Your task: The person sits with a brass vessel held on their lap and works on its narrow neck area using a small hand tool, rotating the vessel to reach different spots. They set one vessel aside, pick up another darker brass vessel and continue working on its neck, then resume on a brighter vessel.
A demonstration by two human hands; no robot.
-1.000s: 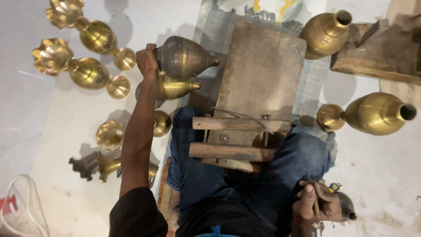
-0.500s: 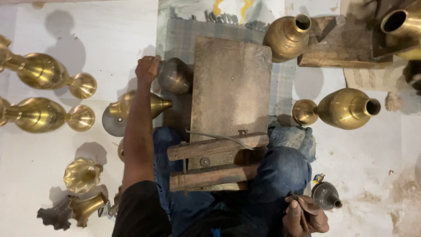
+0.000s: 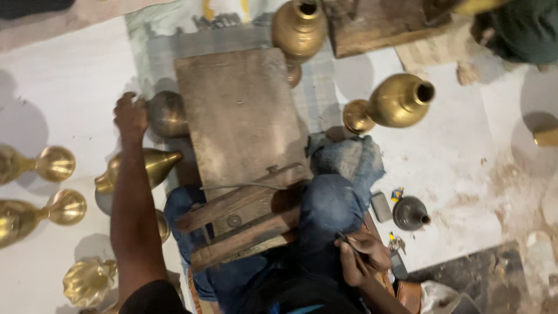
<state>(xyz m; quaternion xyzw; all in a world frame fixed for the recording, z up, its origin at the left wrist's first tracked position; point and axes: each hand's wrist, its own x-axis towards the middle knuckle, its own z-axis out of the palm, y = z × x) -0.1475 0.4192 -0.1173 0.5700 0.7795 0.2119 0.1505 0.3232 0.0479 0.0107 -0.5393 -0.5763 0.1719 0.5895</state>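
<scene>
My left hand reaches out over the floor and rests against a dull, dark metal pot lying beside the wooden work block. My right hand sits low by my knee, fingers closed on a thin dark tool. A brass vase lies on its side just under my left forearm. My legs in blue jeans straddle the wooden frame at the near end of the block.
Brass vases lie around: one to the right of the block, one beyond it, several goblet-like ones at the left. A small dark pot stands at the right. Another person sits at the top right.
The view has swung and tilted to the right. My left hand stays against the dark pot. My right hand has stayed by my knee with the tool.
</scene>
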